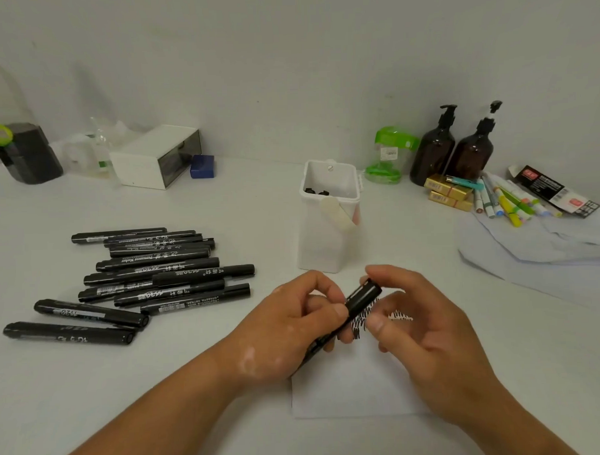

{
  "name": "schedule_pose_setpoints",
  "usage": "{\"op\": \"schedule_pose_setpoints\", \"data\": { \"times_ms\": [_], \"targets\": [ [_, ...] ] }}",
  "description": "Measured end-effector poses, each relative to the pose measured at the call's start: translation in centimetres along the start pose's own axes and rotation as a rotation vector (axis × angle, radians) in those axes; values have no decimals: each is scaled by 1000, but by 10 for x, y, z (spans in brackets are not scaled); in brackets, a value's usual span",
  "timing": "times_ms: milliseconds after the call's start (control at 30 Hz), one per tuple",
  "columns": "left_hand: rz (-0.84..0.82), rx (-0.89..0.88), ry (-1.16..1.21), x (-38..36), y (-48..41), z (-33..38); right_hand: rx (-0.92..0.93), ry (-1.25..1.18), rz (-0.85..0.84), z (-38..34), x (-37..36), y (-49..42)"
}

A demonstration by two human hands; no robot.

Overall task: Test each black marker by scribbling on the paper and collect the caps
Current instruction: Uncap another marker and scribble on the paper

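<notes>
The left hand (295,326) grips the marker (360,298) just above the paper (352,389), near centre of the worktop (161,385); the right hand (417,325) fingers pinch its far end, likely the cap (368,290). A hard tug could send that cap flying past the white cup (326,250).

Left hand (288,324) grips black marker (357,302); right hand (417,320) pinches its cap end.
</notes>
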State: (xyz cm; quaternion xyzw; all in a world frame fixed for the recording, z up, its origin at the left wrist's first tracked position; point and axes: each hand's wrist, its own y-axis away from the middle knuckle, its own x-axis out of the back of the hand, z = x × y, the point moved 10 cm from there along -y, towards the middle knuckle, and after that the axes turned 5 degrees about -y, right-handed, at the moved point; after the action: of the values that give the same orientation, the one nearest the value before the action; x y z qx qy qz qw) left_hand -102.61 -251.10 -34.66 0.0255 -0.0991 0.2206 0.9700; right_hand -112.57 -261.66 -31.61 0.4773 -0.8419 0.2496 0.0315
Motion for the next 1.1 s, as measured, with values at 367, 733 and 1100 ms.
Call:
{"op": "schedule_pose_setpoints", "data": {
  "times_ms": [367, 733, 1100],
  "targets": [
    [64, 39, 60, 24, -3, -7, 39, -68, 30, -9, 34, -11],
    [435, -60, -378, 70, 0, -2, 277, 410, 315, -154, 91, -101],
    [432, -84, -411, 71, -1, -1, 146, 1048, -79, -109, 1, -172]
  ]
}}
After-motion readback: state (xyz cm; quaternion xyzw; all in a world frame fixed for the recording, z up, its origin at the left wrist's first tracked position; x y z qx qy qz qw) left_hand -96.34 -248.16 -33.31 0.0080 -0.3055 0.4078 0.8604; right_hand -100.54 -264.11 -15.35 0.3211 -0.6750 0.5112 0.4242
